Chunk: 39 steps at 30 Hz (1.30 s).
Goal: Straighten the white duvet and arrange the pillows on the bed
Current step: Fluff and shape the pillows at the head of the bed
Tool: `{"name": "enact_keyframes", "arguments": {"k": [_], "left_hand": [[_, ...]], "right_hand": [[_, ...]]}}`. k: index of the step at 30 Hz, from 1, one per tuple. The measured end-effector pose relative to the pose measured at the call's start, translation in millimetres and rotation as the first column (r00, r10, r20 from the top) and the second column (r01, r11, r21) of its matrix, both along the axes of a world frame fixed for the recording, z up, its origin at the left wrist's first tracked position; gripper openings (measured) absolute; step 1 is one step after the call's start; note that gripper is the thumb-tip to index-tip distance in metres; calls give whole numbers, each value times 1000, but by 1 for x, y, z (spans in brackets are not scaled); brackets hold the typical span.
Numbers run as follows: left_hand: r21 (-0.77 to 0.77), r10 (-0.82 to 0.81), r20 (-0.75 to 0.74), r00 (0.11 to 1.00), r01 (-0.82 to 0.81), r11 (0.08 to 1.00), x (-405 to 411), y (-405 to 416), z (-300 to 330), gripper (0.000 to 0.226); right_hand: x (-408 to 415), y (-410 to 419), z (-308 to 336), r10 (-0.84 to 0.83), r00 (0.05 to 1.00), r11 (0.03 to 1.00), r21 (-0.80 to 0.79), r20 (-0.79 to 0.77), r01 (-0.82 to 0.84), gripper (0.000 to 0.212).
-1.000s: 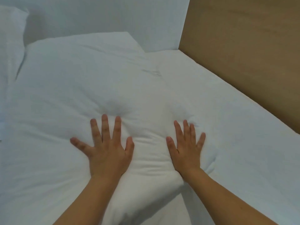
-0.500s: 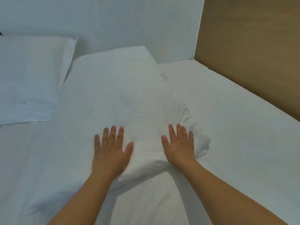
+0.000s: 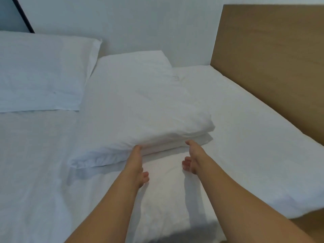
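No writing shows anywhere. On the white bed (image 3: 245,120), against a pale wall (image 3: 140,23) and wooden headboard (image 3: 271,58), the left hand (image 3: 138,165) and right hand (image 3: 192,158) pinch the folded duvet's (image 3: 140,106) near edge, beside a pillow (image 3: 40,71).

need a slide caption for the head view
Both hands, left and right, touch the near edge of a pillow on the white bed.

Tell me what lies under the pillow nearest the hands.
The pillow rests on the white bedding. At its near edge, a thumb of the left hand and one of the right hand touch it; the rest underneath is covered.
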<state>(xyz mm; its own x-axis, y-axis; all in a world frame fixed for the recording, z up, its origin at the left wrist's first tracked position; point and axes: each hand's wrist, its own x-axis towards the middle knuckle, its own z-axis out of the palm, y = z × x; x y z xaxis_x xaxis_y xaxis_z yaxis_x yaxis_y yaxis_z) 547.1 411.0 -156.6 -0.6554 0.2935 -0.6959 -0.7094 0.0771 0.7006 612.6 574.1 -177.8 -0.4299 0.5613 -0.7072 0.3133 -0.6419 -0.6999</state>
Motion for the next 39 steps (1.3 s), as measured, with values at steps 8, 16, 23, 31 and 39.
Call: {"name": "enact_keyframes", "arguments": {"k": [8,16,23,31,39], "left_hand": [[-941,-909,-339,242,-81,329,-60,14,7,21],[-881,-949,-315,-30,-361,304,-99,-26,-36,102],[-900,-993,-106,59,-430,71,-110,-21,-63,104],[-848,-990,-142,0,-516,121,-135,0,-96,78],[-847,-974,-166,-155,-483,221,-145,-9,-88,46]], "right_hand": [[-90,16,4,-237,968,969,95,78,229,66],[-83,-8,-6,-199,939,380,906,280,-189,89],[-60,10,-68,4,743,-568,612,670,-550,110],[-106,17,-97,-120,794,-587,603,596,-541,96],[-119,25,-72,-32,807,-557,660,590,-504,55]]}}
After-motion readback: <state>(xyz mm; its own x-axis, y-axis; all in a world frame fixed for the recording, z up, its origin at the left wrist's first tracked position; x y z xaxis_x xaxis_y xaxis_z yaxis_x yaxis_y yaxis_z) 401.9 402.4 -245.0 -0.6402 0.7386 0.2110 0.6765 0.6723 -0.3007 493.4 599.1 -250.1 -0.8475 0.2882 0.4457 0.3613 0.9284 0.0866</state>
